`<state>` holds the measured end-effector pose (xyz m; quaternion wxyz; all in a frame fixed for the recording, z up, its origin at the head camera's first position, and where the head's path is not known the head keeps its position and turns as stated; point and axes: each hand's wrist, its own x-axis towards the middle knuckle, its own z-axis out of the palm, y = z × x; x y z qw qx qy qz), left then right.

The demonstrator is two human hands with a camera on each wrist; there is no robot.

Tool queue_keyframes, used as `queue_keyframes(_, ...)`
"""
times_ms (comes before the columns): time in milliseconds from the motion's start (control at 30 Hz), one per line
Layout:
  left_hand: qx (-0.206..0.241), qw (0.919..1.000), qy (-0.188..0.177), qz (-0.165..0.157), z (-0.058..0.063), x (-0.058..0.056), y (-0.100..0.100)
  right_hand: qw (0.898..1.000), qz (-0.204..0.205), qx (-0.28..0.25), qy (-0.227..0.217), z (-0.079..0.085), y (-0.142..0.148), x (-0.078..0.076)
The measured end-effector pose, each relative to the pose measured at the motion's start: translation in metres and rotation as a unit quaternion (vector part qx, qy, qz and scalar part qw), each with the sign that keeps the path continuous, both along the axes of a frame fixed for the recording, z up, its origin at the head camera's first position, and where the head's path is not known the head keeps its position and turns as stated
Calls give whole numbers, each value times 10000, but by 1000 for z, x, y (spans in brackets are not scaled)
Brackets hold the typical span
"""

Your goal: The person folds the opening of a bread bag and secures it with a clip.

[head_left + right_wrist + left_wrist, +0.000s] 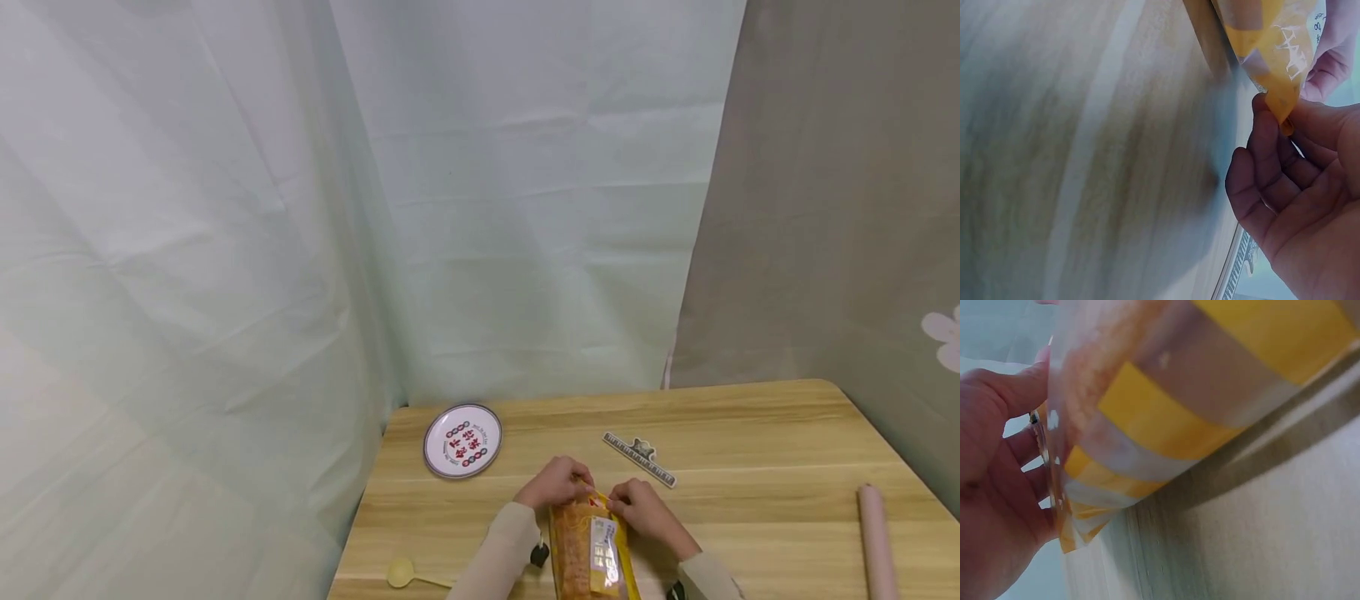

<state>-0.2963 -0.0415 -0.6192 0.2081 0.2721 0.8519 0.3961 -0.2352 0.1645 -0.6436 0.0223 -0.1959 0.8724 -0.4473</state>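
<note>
A clear plastic food bag (576, 550) with yellow edges, orange-brown contents and a white label lies at the table's front. My left hand (558, 483) grips its far edge on the left. In the left wrist view, the thumb of the left hand (994, 462) lies against the clear side, with the other fingers behind the yellow-striped bag (1154, 419). At the far right corner, my right hand (649, 512) pinches the yellow edge. Thumb and index finger of the right hand (1310, 187) close on the pointed yellow corner of the bag (1279, 50), its other fingers curled.
A round white plate (437, 450) with red and blue print sits at the back left. Beyond the right hand lies a ruler (637, 459) with a decorated top. A pale yellow spoon (401, 572) is at the front left, a pink roll (876, 542) at the right. Curtains hang behind the wooden table (750, 467).
</note>
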Motion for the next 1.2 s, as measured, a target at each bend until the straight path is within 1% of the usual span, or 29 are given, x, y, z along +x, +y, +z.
queue_keyframes(100, -50, 9999, 100, 83, 1, 1, 0, 10000, -57, 40, -2, 1, 0, 2)
queue_keyframes(200, -77, 9996, 253, 109, 2, 1, 1, 9998, -140, 59, -92, 3, 1, 5)
queue_keyframes(300, -92, 9994, 309, 114, 4, 1, 1, 9996, -202, 40, -198, 4, 2, 6)
queue_keyframes(400, -125, 9991, 397, 90, 5, 0, 2, 9995, -239, 27, -201, 4, 3, 7)
queue_keyframes(500, -154, 9987, 491, -24, 5, -2, 2, 9995, -249, 0, -184, 4, 4, 9)
queue_keyframes(633, -105, 9986, 474, -184, 6, -3, 2, 9997, -223, 60, -19, 3, 5, 10)
queue_keyframes(733, -105, 9987, 430, -239, 6, -3, 1, 9995, -202, 143, 178, 3, 4, 9)
queue_keyframes(867, -205, 9974, 586, -368, 6, -4, -1, 9990, -182, 201, 350, 3, 2, 7)
queue_keyframes(967, -287, 9949, 831, -493, 4, -6, -2, 9986, -146, 266, 430, 3, 2, 7)
queue_keyframes(1100, -379, 9926, 1006, -559, 2, -8, -3, 9982, -153, 336, 483, 2, 2, 8)
queue_keyframes(1200, -387, 9930, 983, -525, 1, -8, -4, 9978, -192, 358, 520, 1, 1, 8)
